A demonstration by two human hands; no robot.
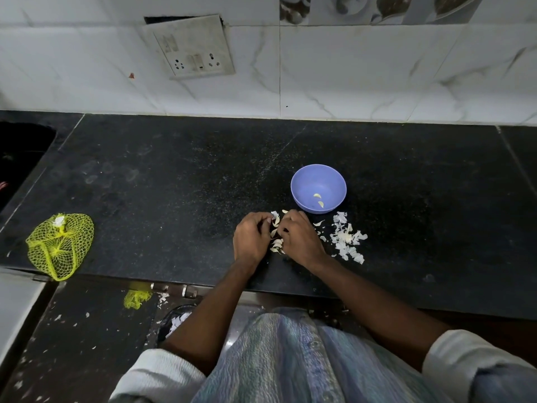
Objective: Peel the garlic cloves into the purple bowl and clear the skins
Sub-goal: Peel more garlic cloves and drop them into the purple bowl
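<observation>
Counter (174, 175) showing black with fine pale speckling. Bowl (300, 186) showing lavender purple; two peeled cloves (318, 199) inside showing pale yellow. Skins (347, 238) beside it showing white, papery. Unpeeled cloves (276, 238) between the hands showing cream. Net bag (59, 245) showing bright yellow-green mesh with a white scrap at its knot. Wall tiles (363, 71) showing white with grey marble veining. Switch plate (193, 46) showing dingy off-white. Sleeves (162, 376) showing white ribbed; cloth (290, 359) at the lap showing blue-grey stripes.
</observation>
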